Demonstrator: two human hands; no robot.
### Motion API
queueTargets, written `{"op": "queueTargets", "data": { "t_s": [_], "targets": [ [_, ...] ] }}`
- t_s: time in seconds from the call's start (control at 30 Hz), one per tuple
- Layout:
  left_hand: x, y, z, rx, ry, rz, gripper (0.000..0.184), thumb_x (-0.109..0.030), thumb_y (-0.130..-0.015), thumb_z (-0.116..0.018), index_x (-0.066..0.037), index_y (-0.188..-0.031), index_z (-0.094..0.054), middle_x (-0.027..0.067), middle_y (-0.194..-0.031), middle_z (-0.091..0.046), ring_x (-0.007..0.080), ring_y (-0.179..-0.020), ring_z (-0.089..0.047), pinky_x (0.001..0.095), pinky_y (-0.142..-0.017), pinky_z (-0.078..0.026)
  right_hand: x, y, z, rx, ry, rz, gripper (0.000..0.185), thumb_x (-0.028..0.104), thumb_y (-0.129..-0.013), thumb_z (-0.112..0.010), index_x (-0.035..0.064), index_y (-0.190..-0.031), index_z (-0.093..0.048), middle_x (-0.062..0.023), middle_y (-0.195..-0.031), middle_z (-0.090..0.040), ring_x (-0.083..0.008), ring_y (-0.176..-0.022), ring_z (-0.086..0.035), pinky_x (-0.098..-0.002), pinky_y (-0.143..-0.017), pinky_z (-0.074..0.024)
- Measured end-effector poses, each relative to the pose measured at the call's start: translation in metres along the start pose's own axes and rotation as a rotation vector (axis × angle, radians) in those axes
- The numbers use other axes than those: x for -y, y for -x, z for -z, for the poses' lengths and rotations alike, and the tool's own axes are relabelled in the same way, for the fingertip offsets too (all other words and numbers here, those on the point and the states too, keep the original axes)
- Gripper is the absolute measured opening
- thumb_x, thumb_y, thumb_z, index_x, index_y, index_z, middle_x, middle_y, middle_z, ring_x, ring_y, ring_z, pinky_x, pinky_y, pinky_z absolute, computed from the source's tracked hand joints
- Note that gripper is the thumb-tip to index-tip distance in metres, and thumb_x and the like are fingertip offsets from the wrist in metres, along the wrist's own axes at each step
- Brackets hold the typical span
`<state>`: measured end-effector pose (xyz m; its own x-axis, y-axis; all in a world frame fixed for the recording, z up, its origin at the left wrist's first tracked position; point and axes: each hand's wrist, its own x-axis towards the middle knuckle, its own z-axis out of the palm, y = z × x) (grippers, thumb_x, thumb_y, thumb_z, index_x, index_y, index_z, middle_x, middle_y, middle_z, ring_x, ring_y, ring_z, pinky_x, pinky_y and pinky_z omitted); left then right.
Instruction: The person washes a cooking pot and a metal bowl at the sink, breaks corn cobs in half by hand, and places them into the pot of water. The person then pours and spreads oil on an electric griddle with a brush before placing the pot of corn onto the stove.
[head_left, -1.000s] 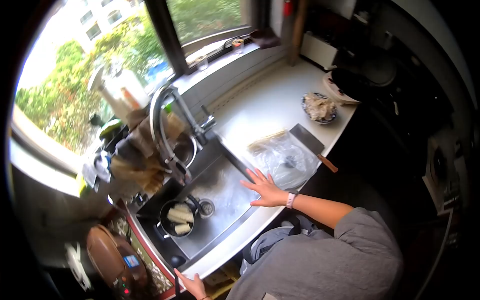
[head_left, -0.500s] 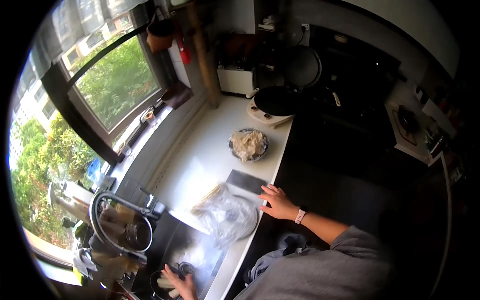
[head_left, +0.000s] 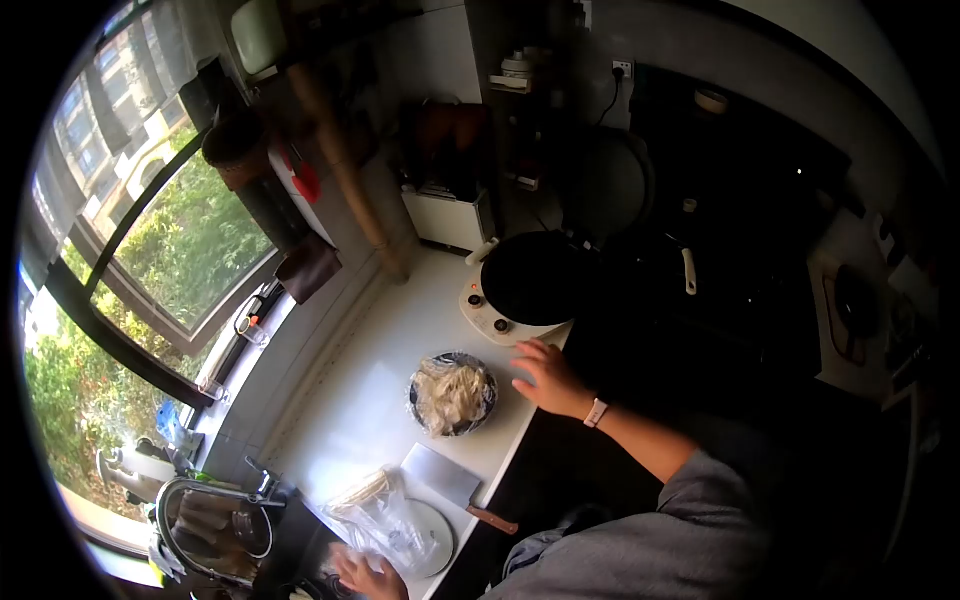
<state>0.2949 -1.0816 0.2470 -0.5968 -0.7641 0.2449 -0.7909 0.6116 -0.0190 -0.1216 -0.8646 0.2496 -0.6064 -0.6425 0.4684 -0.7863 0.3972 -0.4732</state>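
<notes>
My right hand (head_left: 550,380), a wristband behind it, hovers with fingers apart over the counter's front edge, just right of a patterned bowl (head_left: 486,405) heaped with pale crumpled food (head_left: 452,397). A round black hot plate (head_left: 533,279) with a cream control base (head_left: 487,316) lies beyond it. Low in the view, my left hand (head_left: 370,578) is spread and empty beside the clear plastic bag (head_left: 375,525), which lies on a pale round plate (head_left: 434,540). Between bag and bowl rests a cleaver (head_left: 440,474) with a wooden handle (head_left: 493,518), which neither hand touches.
The faucet (head_left: 200,487) arches over the sink at the lower left. Glasses (head_left: 253,330) stand on the window sill. At the back are a white box (head_left: 447,221), an upright dark pan (head_left: 607,185) and a dark stove area with a pale handle (head_left: 689,271).
The view has swung right toward the hot plate. My right hand has moved from near the cleaver to beside the bowl. My left hand has left the pot in the sink and is beside the bag.
</notes>
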Motion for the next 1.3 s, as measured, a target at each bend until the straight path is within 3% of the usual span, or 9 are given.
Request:
{"op": "queueTargets", "data": {
  "t_s": [0.03, 0.1, 0.3, 0.5, 0.7, 0.83, 0.9, 1.13, 1.3],
  "targets": [
    [-0.012, -0.011, 0.001, 0.005, -0.005, -0.001, 0.041, -0.032, -0.082, -0.067, -0.004, -0.111, -0.064, 0.0241, -0.139, -0.044, 0.0417, -0.123, -0.046, 0.0451, -0.105, -0.034, -0.01, -0.003, 0.007, -0.014, 0.046, -0.021, 0.033, 0.022, -0.079, -0.069, 0.0031, -0.106, -0.063, -0.0186, -0.127, -0.052, -0.0389, -0.123, -0.043, -0.0468, -0.104, -0.0326],
    [-0.025, -0.023, -0.01, 0.172, 0.219, 0.16, 0.116, -0.012, -0.053, -0.081, -0.023, -0.15, -0.019, 0.0172, -0.157, -0.002, 0.0444, -0.142, -0.007, 0.0674, -0.106, -0.014, -0.024, -0.002, 0.022, -0.053, 0.081, -0.077, 0.03, 0.019, -0.08, -0.067, 0.0025, -0.105, -0.063, -0.018, -0.127, -0.053, -0.0377, -0.122, -0.044, -0.046, -0.104, -0.0342],
    [-0.039, -0.058, -0.04, 0.051, 0.25, 0.087, 0.099, -0.025, -0.065, -0.077, -0.017, -0.149, -0.024, 0.0179, -0.156, -0.006, 0.0421, -0.142, -0.007, 0.0637, -0.108, -0.013, -0.045, 0.019, 0.042, 0.009, -0.138, -0.288, 0.027, 0.019, -0.084, -0.063, 0.0002, -0.103, -0.063, -0.016, -0.112, -0.062, -0.0312, -0.106, -0.058, -0.038, -0.092, -0.0451],
    [-0.079, -0.047, -0.052, 0.052, 0.309, 0.039, 0.077, -0.01, -0.071, -0.075, -0.009, -0.139, -0.039, 0.0242, -0.153, -0.014, 0.043, -0.14, -0.015, 0.0535, -0.112, -0.017, -0.091, 0.003, 0.056, -0.015, -0.128, -0.356, 0.017, 0.021, -0.085, -0.061, 0.0054, -0.087, -0.068, -0.0113, -0.074, -0.067, -0.0292, -0.068, -0.065, -0.0365, -0.062, -0.0519],
    [-0.162, -0.071, -0.085, -0.016, 0.481, 0.057, 0.062, -0.01, -0.072, -0.075, -0.002, -0.128, -0.05, 0.025, -0.15, -0.021, 0.0446, -0.137, -0.021, 0.0499, -0.111, -0.021, -0.223, -0.032, 0.13, -0.422, -0.409, -0.482, 0.014, 0.012, -0.09, -0.059, 0.0025, -0.098, -0.065, -0.007, -0.081, -0.069, -0.0138, -0.066, -0.064, -0.0256, -0.06, -0.0505],
    [-0.327, -0.124, 0.007, 0.283, 0.197, 0.124, 0.056, -0.037, -0.085, -0.064, -0.005, -0.129, -0.051, 0.028, -0.143, -0.034, 0.0455, -0.124, -0.043, 0.0509, -0.103, -0.037, -0.342, -0.103, 0.256, -0.706, -0.513, -0.513, 0.014, 0.01, -0.092, -0.055, 0.002, -0.101, -0.063, -0.0052, -0.088, -0.067, -0.011, -0.071, -0.061, -0.0229, -0.064, -0.0503],
    [-0.38, -0.141, 0.005, 0.249, 0.242, -0.114, 0.052, -0.036, -0.087, -0.062, -0.008, -0.129, -0.051, 0.0269, -0.147, -0.028, 0.0458, -0.122, -0.046, 0.0497, -0.098, -0.042, -0.407, -0.128, 0.289, -0.745, -0.668, -0.698, 0.014, 0.011, -0.092, -0.055, 0.0041, -0.099, -0.064, -0.0051, -0.089, -0.066, -0.0118, -0.071, -0.061, -0.0238, -0.064, -0.05],
    [-0.472, -0.191, -0.017, 0.171, 0.138, -0.504, 0.044, -0.033, -0.086, -0.063, -0.011, -0.124, -0.055, 0.0276, -0.147, -0.027, 0.0502, -0.115, -0.05, 0.0526, -0.086, -0.048, -0.643, -0.201, 0.219, -0.335, -0.571, -0.877, 0.027, 0.025, -0.087, -0.062, 0.0, -0.095, -0.067, -0.0092, -0.08, -0.065, -0.0194, -0.072, -0.06, -0.0341, -0.068, -0.0486],
    [-0.492, -0.197, -0.016, 0.192, 0.195, -0.464, 0.044, -0.033, -0.086, -0.064, -0.009, -0.122, -0.056, 0.0299, -0.146, -0.028, 0.0514, -0.122, -0.042, 0.0547, -0.095, -0.042, -0.644, -0.257, 0.186, -0.346, -0.556, -0.835, 0.045, 0.038, -0.087, -0.06, -0.0029, -0.106, -0.064, -0.0181, -0.099, -0.066, -0.0278, -0.091, -0.063, -0.0389, -0.081, -0.048]
  ]
}}
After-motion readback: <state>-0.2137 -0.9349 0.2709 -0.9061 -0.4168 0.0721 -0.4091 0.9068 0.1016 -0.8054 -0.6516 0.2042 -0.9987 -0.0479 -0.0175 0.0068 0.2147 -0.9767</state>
